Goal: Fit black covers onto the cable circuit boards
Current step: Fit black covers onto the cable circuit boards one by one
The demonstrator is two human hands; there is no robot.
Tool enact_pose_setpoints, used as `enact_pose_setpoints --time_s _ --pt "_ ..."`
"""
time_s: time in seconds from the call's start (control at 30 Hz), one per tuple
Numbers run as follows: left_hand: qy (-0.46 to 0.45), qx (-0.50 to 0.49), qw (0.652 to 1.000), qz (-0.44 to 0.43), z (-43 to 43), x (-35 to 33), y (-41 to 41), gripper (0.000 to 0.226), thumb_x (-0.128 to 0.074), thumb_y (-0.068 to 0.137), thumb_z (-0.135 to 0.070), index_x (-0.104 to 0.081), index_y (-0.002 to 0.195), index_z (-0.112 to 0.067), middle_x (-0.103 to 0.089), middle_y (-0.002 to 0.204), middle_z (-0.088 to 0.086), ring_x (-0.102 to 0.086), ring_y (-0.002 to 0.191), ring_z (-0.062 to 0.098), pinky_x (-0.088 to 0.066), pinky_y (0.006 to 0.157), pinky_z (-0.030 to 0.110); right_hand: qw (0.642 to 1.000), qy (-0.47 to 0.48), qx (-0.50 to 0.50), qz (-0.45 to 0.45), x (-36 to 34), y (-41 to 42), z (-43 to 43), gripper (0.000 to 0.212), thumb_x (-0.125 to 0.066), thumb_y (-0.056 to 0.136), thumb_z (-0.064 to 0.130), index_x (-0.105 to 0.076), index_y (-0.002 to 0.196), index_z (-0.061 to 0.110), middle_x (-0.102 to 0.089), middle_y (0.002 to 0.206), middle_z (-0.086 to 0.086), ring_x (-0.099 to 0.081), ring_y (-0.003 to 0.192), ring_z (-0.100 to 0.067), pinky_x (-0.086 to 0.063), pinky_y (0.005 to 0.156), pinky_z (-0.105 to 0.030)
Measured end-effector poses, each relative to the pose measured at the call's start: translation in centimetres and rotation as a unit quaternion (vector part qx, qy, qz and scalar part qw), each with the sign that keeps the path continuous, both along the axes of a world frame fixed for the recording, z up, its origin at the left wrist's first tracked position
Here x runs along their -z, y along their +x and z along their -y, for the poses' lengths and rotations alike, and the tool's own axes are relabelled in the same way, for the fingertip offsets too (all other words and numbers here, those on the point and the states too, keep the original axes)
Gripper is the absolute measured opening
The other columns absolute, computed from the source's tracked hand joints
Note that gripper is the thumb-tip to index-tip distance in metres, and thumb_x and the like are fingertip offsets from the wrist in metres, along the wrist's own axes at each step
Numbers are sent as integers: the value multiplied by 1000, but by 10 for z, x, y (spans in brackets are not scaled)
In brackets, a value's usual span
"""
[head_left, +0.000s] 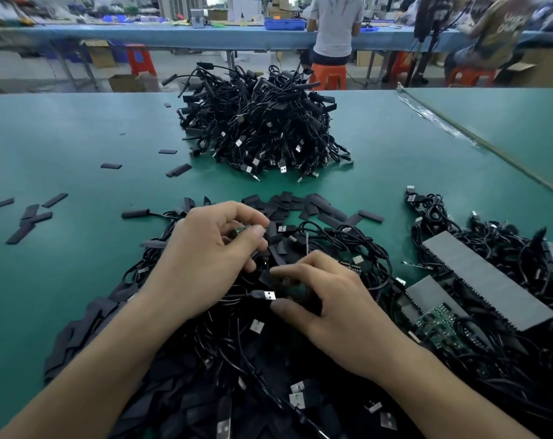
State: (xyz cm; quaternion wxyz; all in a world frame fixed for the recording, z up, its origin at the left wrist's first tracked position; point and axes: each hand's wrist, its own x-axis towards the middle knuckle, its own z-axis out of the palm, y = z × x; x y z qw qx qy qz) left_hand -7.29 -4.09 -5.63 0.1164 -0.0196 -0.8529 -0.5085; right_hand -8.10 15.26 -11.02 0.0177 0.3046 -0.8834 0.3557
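Head view: both hands at work below the cable heap

I saw the left hand [205, 258] pinching a small green circuit board [242, 230] between thumb and fingertips, on the near side of the tall cable heap [262, 122]. Nearer still, the right hand [329, 299] curled its fingers round a dark piece [289, 284], too blurred for me to call cover or board. Loose black covers [313, 205] lay between the heap and the hands on the green table [79, 137]. Grey panels [478, 277] sat near-right of the heap.
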Motion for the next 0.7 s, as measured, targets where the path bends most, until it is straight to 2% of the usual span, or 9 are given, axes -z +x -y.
enact_pose_setpoints --time_s 0.1,0.23,0.3,0.37,0.47,0.57,0.63,0.7 --pt "0 -5 1000 8 -1 -1 -1 31 -53 96 -10 -73 90 -33 -75 77 -12 -68 57 7 -42 47 9 996 81 -5 -22 0 0 3 54 -49 100 42 -30 150 41 -33 134 27 -38 123 1 -34 102 -18" --pt "-1 -15 1000 -2 0 -1 -2 40 -46 97 -5 -72 91 -34 -74 80 -12 -68 60 7 -43 48 10 990 142 11 -10 2 0 6 57 -28 103 46 -14 157 35 -27 155 16 -24 139 -6 -18 114 -22" --pt "-7 -25 1000 -16 1 -1 -3 40 -47 98 -6 -71 89 -36 -74 82 -15 -68 61 5 -45 47 13 987 157 42 4 2 -1 7 58 -19 102 48 -8 158 34 -23 161 9 -23 141 -12 -17 118 -26" --pt "-11 -34 999 -23 1 -1 -3 40 -48 98 -6 -71 88 -37 -74 83 -16 -68 61 5 -45 46 15 978 201 46 -8 2 -2 8 56 -16 102 48 -4 156 39 -21 163 3 -33 133 -18 -25 115 -32" --pt "-16 -37 999 -26 0 0 -3 40 -49 98 -5 -71 87 -36 -74 83 -17 -68 60 4 -45 46 14 970 239 44 -11 3 -4 9 52 -17 102 49 -6 153 48 -19 164 -1 -37 114 -19 -30 108 -34" --pt "-24 -34 999 -26 -3 0 -1 39 -49 97 -4 -71 86 -34 -73 82 -18 -68 59 4 -44 47 11 970 241 36 3 3 -7 8 49 -18 102 52 -12 150 55 -18 164 3 -34 116 -19 -27 108 -35" --pt "-27 -33 999 -24 -5 0 0 39 -49 97 -4 -71 85 -34 -73 82 -18 -68 59 4 -44 47 11 971 236 25 6 4 -8 7 48 -19 102 52 -20 150 52 -18 164 8 -34 117 -18 -28 108 -34" --pt "-28 -33 999 -24 -5 0 0 39 -49 98 -5 -72 85 -34 -73 82 -18 -68 59 4 -44 47 10 971 236 22 -10 4 -7 7 52 -17 102 53 -28 152 41 -21 163 12 -36 117 -15 -32 106 -34"
